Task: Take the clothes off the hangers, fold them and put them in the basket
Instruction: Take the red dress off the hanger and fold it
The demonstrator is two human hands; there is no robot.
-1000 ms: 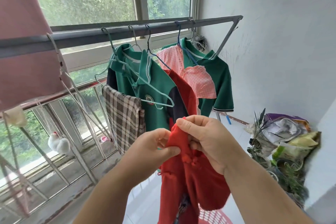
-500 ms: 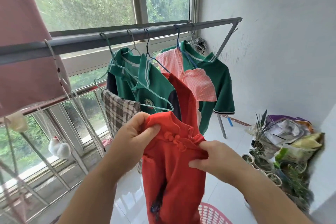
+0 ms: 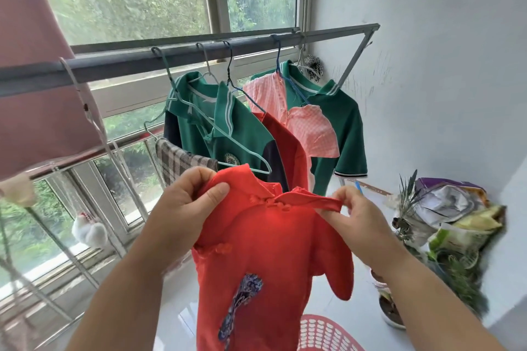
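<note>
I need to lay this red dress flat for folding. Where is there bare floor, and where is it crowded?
Bare tile floor lies left of the red dress, between the window frame and the pink basket. The right corner is crowded: bags and potted plants sit against the wall. How far it runs under the dress is hidden.

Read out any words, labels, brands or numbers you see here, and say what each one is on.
No text here can be read.
Round crest on the green polo shirt: too small and blurred to read.
Printed bags by the wall: print blurred, unreadable.
</note>
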